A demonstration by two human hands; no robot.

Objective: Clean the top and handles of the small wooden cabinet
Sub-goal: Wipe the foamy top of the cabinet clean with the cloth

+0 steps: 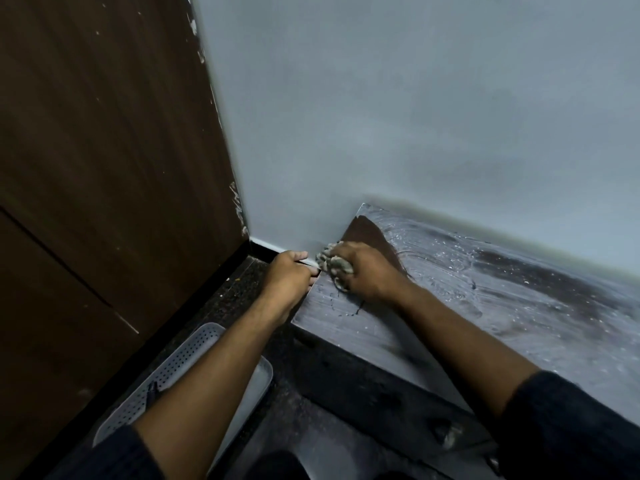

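The small wooden cabinet's top (502,299) fills the right side, grey with thick dust and streaks. A dark brown wiped patch (367,233) shows near its far left corner. My right hand (367,271) presses a crumpled, dirty cloth (332,265) onto the top at the left edge, just below that patch. My left hand (291,275) grips the cabinet's left edge beside the cloth, thumb on top. The cabinet's dark front (381,386) is seen below, with a pale knob-like handle (450,436) low down.
A dark wooden door or wardrobe (104,168) stands on the left. The pale blue wall (415,116) runs behind the cabinet. A white perforated tray (180,368) lies on the dark speckled floor (239,289) under my left forearm.
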